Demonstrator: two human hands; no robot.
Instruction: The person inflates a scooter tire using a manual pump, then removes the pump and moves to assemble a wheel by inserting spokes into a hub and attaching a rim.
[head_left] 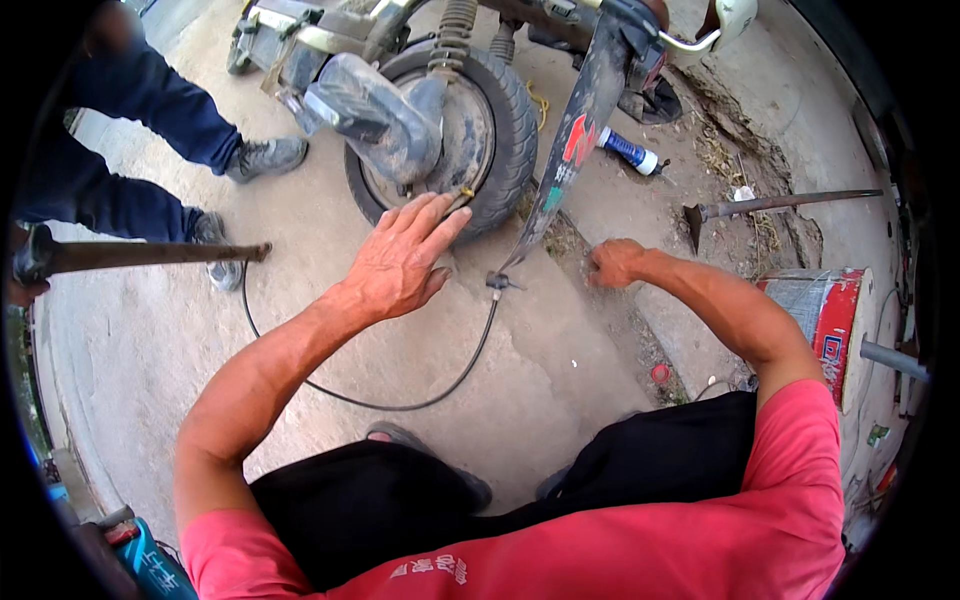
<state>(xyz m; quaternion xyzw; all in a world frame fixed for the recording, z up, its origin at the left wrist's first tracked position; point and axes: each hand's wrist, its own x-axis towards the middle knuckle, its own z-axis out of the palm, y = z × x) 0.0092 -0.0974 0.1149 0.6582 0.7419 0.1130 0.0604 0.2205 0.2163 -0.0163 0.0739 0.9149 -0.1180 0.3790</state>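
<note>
1. While the left hand (400,262) hovers palm down by the lower edge of the wheel (514,130), its fingers stretch forward nearly side by side, the thumb apart; whether they touch the tyre cannot be told.
2. Low over the ground, right of the mudguard (577,145), the right hand (615,263) has its fingers curled in; whether they pinch anything cannot be told.
3. The wheel stands upright at top centre, under the scooter (375,115).
4. A black line (400,407) loops below the left hand, a fitting (498,281) on its end beside the mudguard's tip.
5. Right of the mudguard lie a blue tube (628,150) and a long tool (790,203); a red tin (838,325) stands nearer.
6. At left, another person's shoe (267,157) is near a rusty bar (150,257).
</note>
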